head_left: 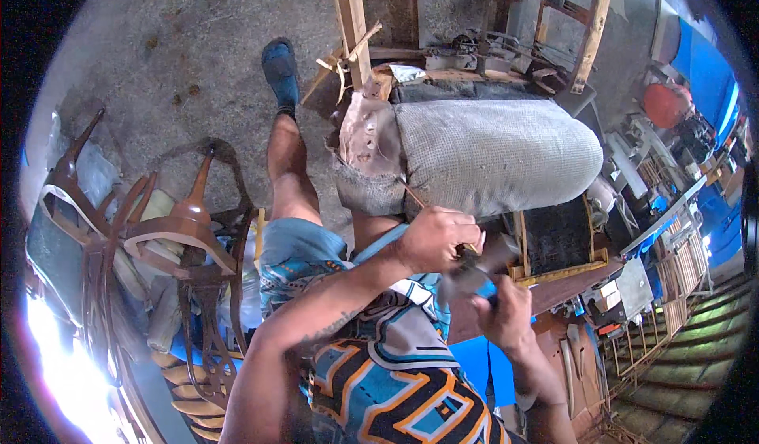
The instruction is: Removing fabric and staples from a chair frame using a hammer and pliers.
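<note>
My left hand (439, 238) is closed around a thin, pointed tool (414, 196), likely a screwdriver or chisel. Its tip meets the lower left edge of a grey woven upholstered cushion piece (498, 147), where the cover joins a worn, torn end panel (370, 137). Just right of it, my right hand (506, 315) grips a motion-blurred hammer (457, 280) with a grey head and some blue on it. The hammer head is close to the rear end of the pointed tool. My fist hides most of that tool's handle.
Wooden chair frames (186, 242) crowd the left side. Beyond the upholstered piece stand an upright timber (352, 25) and a wooden frame (593, 33). A dark webbed frame (557, 238) lies right of my hands. Tools and scraps clutter the far right, near a red round object (666, 105).
</note>
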Demonstrator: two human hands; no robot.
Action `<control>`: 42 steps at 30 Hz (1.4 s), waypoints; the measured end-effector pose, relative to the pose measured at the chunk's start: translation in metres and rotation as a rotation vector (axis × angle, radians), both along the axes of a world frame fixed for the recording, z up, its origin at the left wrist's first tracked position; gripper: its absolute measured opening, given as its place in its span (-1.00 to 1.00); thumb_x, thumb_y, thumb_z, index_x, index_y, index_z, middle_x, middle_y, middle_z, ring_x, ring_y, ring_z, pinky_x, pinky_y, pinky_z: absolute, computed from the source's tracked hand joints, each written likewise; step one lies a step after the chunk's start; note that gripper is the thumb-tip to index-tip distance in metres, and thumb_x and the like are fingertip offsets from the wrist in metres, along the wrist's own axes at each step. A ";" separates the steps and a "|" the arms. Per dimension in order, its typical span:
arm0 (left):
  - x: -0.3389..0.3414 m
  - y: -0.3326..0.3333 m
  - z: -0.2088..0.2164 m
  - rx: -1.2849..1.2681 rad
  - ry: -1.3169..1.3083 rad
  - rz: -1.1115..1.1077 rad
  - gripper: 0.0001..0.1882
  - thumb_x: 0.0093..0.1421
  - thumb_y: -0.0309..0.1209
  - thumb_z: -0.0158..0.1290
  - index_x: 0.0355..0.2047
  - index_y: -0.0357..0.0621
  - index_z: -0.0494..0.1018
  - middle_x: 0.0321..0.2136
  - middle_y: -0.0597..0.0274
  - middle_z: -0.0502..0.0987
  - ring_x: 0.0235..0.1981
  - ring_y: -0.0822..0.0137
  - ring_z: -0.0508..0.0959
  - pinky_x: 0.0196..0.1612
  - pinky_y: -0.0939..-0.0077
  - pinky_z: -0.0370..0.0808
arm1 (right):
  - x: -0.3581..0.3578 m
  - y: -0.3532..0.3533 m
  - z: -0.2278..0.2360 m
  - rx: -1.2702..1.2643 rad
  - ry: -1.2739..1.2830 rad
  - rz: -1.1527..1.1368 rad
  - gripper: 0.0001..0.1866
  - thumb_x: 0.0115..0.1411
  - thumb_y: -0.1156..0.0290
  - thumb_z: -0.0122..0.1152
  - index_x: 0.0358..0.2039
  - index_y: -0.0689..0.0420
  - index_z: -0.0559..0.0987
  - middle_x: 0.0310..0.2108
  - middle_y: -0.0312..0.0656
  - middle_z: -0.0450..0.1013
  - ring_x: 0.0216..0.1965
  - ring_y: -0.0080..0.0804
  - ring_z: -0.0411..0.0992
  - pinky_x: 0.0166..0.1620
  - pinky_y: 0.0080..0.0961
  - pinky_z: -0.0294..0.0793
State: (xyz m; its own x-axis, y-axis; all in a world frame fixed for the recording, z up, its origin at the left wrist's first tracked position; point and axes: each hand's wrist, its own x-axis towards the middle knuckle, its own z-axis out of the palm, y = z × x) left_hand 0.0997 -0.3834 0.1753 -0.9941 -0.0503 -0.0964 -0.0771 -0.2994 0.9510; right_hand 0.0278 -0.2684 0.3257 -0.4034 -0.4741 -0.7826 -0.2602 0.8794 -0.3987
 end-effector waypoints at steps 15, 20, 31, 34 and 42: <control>0.060 0.062 -0.044 -0.517 0.266 -0.428 -0.92 -0.18 -0.33 0.01 -0.65 0.03 0.33 -0.63 0.36 0.37 -0.54 0.33 0.43 -0.48 0.40 0.33 | 0.038 0.049 0.005 0.236 0.065 -0.439 -0.76 0.11 0.34 0.06 -0.49 0.23 0.26 -0.72 -0.06 0.29 -0.74 -0.23 0.26 -0.64 -0.41 0.23; 0.003 0.032 0.018 -0.146 -0.068 -0.252 -0.78 -0.31 -0.36 0.13 -0.58 -0.05 0.37 -0.62 0.29 0.37 -0.49 0.25 0.47 -0.39 0.35 0.43 | 0.015 0.065 -0.010 0.123 0.138 -0.608 -0.74 0.17 0.25 -0.04 -0.42 0.23 0.31 -0.71 -0.21 0.28 -0.67 -0.54 0.21 -0.60 -0.55 0.20; 0.008 0.013 0.009 -0.083 0.021 -0.167 -0.77 -0.29 -0.38 0.13 -0.57 -0.09 0.35 -0.62 0.22 0.37 -0.52 0.19 0.47 -0.45 0.32 0.43 | 0.016 0.042 -0.013 -0.044 0.125 -0.571 -0.51 0.18 -0.02 -0.11 -0.31 0.26 0.33 -0.64 -0.36 0.32 -0.64 -0.70 0.24 -0.59 -0.75 0.17; 0.006 0.011 0.006 -0.043 0.014 -0.136 -0.81 -0.28 -0.40 0.12 -0.61 -0.10 0.34 -0.62 0.20 0.40 -0.53 0.18 0.48 -0.46 0.31 0.42 | 0.013 0.034 -0.010 -0.022 0.075 -0.484 -0.58 0.21 0.09 -0.16 -0.30 0.27 0.34 -0.61 -0.33 0.34 -0.58 -0.66 0.27 -0.53 -0.72 0.22; -0.018 -0.023 0.005 0.052 -0.237 0.111 -0.81 -0.16 -0.47 0.07 -0.75 -0.18 0.27 -0.76 0.09 0.34 -0.65 0.11 0.45 -0.58 0.36 0.35 | -0.004 0.033 0.025 -0.204 0.181 -0.539 -0.55 0.06 -0.04 0.08 -0.39 0.14 0.33 -0.63 -0.25 0.30 -0.55 -0.46 0.32 -0.52 -0.62 0.33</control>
State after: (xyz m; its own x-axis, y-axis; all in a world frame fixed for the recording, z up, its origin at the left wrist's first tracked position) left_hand 0.0814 -0.4061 0.1807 -0.9322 -0.1468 -0.3308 -0.2594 -0.3663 0.8936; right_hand 0.0233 -0.2357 0.3505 -0.7468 -0.2991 -0.5940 0.1218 0.8166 -0.5642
